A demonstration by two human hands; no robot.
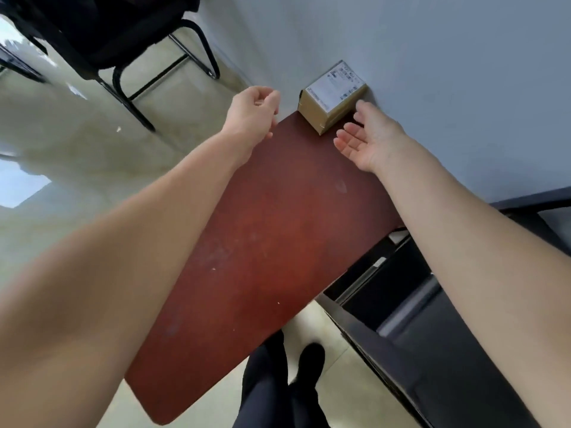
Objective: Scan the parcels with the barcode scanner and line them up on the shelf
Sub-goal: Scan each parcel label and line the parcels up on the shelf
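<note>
Reddish-brown wooden shelf [262,242] carried a small, stiff, likely light cardboard parcel [332,97] at 1 o'clock; grasp opposite sides. Left hand [255,111] loosely curled, right hand [367,139] open, both empty.

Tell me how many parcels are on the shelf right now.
1. A single brown cardboard parcel with a white label sits at the far end of the reddish shelf, against the wall, just beyond the open right hand. No others show in this view.
</note>
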